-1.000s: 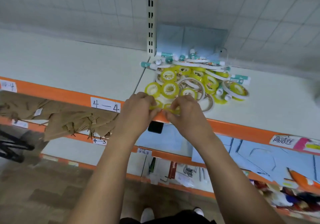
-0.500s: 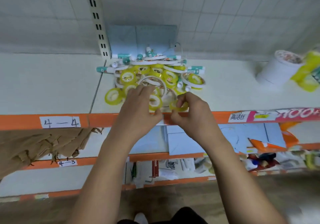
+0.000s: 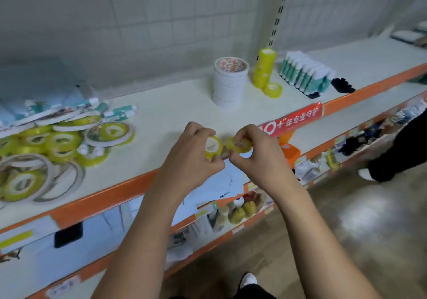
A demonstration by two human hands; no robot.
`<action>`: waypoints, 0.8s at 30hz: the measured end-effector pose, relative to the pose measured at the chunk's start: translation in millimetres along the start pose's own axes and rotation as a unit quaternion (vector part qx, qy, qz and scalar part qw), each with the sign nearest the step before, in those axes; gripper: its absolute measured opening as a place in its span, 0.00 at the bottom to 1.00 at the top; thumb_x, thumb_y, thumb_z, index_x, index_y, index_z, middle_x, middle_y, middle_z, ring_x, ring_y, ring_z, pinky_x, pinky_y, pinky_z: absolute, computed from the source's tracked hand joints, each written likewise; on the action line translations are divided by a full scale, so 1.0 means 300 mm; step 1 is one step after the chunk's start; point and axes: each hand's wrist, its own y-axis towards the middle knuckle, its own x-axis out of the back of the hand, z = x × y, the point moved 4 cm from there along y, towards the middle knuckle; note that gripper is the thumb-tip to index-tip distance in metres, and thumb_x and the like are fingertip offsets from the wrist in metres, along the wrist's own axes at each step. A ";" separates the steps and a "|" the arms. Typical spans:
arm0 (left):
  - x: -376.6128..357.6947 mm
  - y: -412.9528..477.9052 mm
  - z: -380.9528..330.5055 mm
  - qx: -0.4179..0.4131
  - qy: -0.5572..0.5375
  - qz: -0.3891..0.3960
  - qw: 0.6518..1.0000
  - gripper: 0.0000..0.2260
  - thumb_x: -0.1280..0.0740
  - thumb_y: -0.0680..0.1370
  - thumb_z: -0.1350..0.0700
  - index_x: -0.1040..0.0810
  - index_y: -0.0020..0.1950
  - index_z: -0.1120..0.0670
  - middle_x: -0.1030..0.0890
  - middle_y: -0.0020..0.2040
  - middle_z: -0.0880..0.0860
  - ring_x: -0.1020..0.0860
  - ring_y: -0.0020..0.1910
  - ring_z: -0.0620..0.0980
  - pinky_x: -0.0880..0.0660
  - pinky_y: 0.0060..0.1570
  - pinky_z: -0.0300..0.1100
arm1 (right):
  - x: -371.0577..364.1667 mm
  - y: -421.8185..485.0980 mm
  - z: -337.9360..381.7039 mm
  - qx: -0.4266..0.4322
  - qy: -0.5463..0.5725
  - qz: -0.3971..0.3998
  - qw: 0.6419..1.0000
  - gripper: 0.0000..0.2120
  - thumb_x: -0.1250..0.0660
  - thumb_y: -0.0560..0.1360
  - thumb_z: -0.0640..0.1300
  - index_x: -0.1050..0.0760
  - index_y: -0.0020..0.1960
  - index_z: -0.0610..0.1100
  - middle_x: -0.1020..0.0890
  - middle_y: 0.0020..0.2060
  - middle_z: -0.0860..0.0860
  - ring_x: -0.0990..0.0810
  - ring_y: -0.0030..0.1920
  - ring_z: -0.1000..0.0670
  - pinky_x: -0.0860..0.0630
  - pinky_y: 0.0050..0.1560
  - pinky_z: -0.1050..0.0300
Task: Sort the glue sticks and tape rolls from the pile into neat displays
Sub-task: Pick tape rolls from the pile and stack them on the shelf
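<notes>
Both hands are busy here, up over the front edge of the white shelf (image 3: 161, 111). The left hand (image 3: 194, 160) has its fingers curled round a little yellow tape roll (image 3: 213, 147), and the right hand (image 3: 258, 157) pinches a second yellow roll (image 3: 239, 145) between thumb and fingertips. The two rolls sit just beside each other, maybe touching, can't really tell. Off to the left on the same shelf is the messy pile (image 3: 57, 141): yellow rolls, flat white-rimmed rolls and teal-and-white glue sticks all jumbled together. Further back on the right it looks way tidier. There's a white tape stack (image 3: 228, 83), then a yellow tape stack (image 3: 264, 67) with a single yellow roll (image 3: 273, 89) lying at its foot, and then a neat glue stick row (image 3: 305, 74) standing upright. A red label strip (image 3: 293, 121) runs along the orange shelf edge, just past the right hand.
</notes>
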 end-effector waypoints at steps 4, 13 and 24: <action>-0.147 0.153 -0.146 -0.022 0.021 -0.008 1.000 0.28 0.30 0.72 0.51 0.28 0.71 0.53 0.31 0.59 0.49 0.30 0.58 0.49 0.29 0.57 0.45 | 0.162 0.076 -0.178 0.019 -0.049 -0.002 0.999 0.16 0.30 0.70 0.41 0.23 0.57 0.45 0.25 0.52 0.51 0.25 0.49 0.55 0.33 0.47 0.75; -0.332 0.361 -0.285 0.008 0.029 -0.004 1.000 0.21 0.32 0.73 0.50 0.24 0.66 0.53 0.31 0.56 0.47 0.31 0.59 0.47 0.30 0.55 0.42 | 0.337 0.265 -0.427 0.029 -0.068 0.005 0.997 0.19 0.27 0.71 0.43 0.22 0.61 0.45 0.25 0.55 0.50 0.25 0.57 0.51 0.30 0.57 0.63; -0.418 0.595 -0.298 -0.012 0.049 0.026 0.998 0.21 0.33 0.75 0.53 0.26 0.67 0.55 0.31 0.60 0.52 0.30 0.60 0.51 0.27 0.57 0.49 | 0.328 0.470 -0.571 0.021 -0.064 -0.007 0.998 0.18 0.28 0.71 0.42 0.22 0.61 0.45 0.24 0.55 0.52 0.25 0.57 0.53 0.33 0.54 0.69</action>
